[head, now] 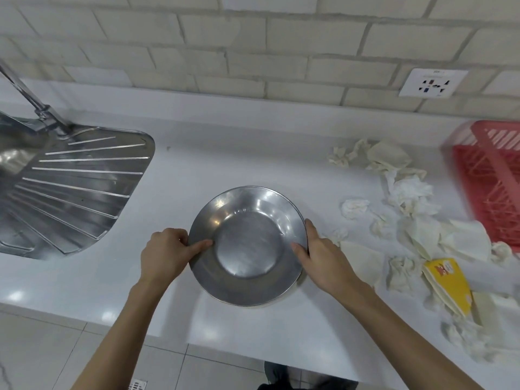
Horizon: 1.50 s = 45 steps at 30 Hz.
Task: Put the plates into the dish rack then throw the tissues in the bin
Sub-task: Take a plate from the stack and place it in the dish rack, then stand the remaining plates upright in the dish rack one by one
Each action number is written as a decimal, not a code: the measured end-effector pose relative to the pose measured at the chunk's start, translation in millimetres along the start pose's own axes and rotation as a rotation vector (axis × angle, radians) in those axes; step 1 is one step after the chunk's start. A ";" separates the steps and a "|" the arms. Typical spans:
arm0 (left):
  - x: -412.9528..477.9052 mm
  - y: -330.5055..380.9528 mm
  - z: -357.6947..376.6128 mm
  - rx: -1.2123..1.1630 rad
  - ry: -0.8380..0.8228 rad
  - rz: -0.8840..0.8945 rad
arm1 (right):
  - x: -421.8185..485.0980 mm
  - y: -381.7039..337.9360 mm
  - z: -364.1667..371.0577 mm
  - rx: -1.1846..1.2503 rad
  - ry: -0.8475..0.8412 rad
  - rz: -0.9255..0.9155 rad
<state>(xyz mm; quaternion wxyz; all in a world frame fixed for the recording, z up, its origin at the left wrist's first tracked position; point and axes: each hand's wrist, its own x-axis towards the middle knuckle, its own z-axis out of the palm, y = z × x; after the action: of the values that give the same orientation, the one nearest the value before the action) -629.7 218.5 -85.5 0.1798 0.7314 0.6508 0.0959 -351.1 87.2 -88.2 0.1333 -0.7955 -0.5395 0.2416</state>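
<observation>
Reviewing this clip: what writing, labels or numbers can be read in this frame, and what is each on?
wall socket: a small line of print along its top edge, too small and blurred to read.
yellow packet: red print on its face, too blurred to read.
steel plate: no marking visible.
No text in the frame is legible.

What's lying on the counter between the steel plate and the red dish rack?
Crumpled tissues are scattered over the counter between the steel plate and the red dish rack, a yellow packet among them. Head view shows this.
</observation>
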 end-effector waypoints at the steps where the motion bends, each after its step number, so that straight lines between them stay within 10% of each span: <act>1: -2.6 -0.1 -0.7 0.004 0.024 0.002 | -0.1 -0.3 0.2 0.011 0.001 -0.002; 5: -9.8 1.6 -11.1 -0.028 0.077 0.055 | -2.3 0.1 0.9 0.063 0.026 -0.004; 11: -17.7 9.8 -14.9 -0.905 -0.057 0.083 | -9.5 5.0 -3.5 0.243 0.038 -0.005; 20: -18.2 93.3 20.1 -1.052 -0.205 0.082 | -27.6 39.1 -75.5 0.955 0.267 0.098; 45: -95.4 501.8 181.4 -0.806 -0.358 0.493 | -108.5 300.8 -368.8 0.147 0.790 0.006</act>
<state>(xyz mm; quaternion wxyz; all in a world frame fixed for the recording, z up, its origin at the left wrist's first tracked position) -114.3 55.0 -48.3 0.5288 0.7407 0.3288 0.2520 49.9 -110.0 108.3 0.3863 -0.8171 -0.4256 -0.0443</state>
